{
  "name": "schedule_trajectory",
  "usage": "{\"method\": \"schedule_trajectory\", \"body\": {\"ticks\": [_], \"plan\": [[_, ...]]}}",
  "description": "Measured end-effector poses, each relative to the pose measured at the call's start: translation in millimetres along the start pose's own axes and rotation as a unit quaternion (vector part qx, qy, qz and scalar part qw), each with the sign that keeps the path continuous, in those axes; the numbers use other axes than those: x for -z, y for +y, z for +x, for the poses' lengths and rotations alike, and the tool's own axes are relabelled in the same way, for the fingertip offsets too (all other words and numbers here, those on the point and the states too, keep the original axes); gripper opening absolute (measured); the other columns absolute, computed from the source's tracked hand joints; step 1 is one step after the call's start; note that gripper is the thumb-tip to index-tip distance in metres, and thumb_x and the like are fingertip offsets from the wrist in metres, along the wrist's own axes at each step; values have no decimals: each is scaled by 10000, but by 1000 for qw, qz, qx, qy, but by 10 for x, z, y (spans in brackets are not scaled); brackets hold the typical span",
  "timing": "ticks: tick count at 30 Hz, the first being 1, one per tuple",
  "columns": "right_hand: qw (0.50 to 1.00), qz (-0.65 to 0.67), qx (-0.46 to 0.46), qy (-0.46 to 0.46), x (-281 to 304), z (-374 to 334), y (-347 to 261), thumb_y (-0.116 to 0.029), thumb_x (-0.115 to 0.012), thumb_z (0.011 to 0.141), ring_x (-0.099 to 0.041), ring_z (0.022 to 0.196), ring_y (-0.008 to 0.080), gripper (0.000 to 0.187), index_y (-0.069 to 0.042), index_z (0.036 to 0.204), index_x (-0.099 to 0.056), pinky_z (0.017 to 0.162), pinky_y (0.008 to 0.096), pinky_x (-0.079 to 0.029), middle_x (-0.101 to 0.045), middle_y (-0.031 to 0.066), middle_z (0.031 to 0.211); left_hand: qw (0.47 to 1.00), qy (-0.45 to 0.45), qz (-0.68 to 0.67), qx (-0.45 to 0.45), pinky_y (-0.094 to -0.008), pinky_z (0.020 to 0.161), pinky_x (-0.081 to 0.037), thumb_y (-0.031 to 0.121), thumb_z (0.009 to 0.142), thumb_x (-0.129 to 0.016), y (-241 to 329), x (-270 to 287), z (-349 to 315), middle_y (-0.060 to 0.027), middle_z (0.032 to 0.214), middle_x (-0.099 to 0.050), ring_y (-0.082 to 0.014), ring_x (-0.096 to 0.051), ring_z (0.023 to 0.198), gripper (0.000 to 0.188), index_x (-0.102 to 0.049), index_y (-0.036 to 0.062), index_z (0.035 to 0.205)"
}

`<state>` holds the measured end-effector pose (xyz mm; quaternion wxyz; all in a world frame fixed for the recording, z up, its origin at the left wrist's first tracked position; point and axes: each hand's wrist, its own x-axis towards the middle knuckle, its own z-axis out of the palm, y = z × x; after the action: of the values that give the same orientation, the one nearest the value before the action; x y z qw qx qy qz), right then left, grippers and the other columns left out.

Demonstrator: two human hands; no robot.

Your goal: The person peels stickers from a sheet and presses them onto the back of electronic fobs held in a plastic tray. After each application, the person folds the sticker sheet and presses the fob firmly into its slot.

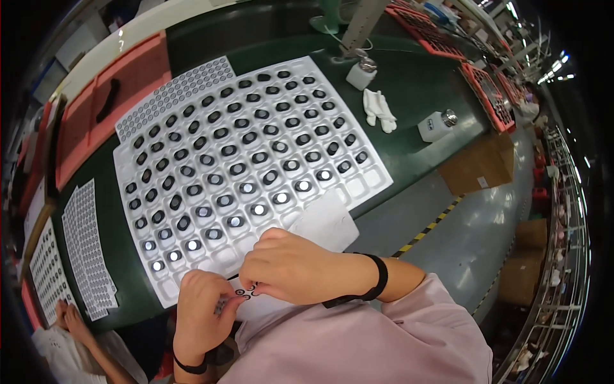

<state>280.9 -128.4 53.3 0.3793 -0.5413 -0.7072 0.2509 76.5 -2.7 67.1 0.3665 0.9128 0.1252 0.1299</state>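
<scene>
Close to my body, over the near edge of the white tray [300, 137], my two hands work at a white sticker sheet [257, 308] printed with small black rings. My left hand [203, 308] is closed, thumb and fingers pinching at the sheet's left side. Beside it my right hand [291, 265] is also closed, its thumb and bent fingers at the rings; the fingertips partly hide the sheet. Several small dark oval parts [270, 177] sit in the tray's pockets, and some nearer ones show bright white tops. A blank white paper [329, 224] lies across the tray's near right edge.
Ring-covered sheets [185, 86] [89, 249] lie behind and left of the tray. Two white bottles [362, 73] [437, 126] and a white glove [378, 110] are on the right. Red trays [112, 96] stand far left. A co-worker's hands [71, 320] are at lower left.
</scene>
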Motion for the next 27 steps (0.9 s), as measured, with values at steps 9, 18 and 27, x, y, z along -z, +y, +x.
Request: {"method": "schedule_trajectory", "body": {"ticks": [9, 18, 27], "plan": [[999, 6, -37, 25, 63, -95, -22, -95, -785, 794, -613, 897, 250, 251, -124, 1000, -645, 916, 394, -412, -654, 15, 943, 992, -6, -105, 68, -384, 765, -434, -35, 709, -801, -9, -35, -25, -83, 868, -623, -293, -581, 820, 304, -601, 52, 922], [997, 30, -46, 52, -7, -108, -24, -115, -797, 789, -632, 929, 260, 231, -108, 987, -679, 943, 400, -426, -686, 28, 933, 955, 63, -204, 206, -365, 825, -475, 23, 738, -832, 57, -158, -140, -120, 992, -635, -313, -599, 917, 365, -631, 38, 1043], [993, 54, -106, 6, 220, -86, -53, -85, -847, 745, -633, 909, 254, 268, -107, 974, -709, 901, 385, -433, -706, 35, 935, 991, -3, -116, 60, -376, 881, -472, 88, 785, -836, -24, -60, 79, -116, 1093, -668, -302, -625, 986, 418, -647, 49, 1157]]}}
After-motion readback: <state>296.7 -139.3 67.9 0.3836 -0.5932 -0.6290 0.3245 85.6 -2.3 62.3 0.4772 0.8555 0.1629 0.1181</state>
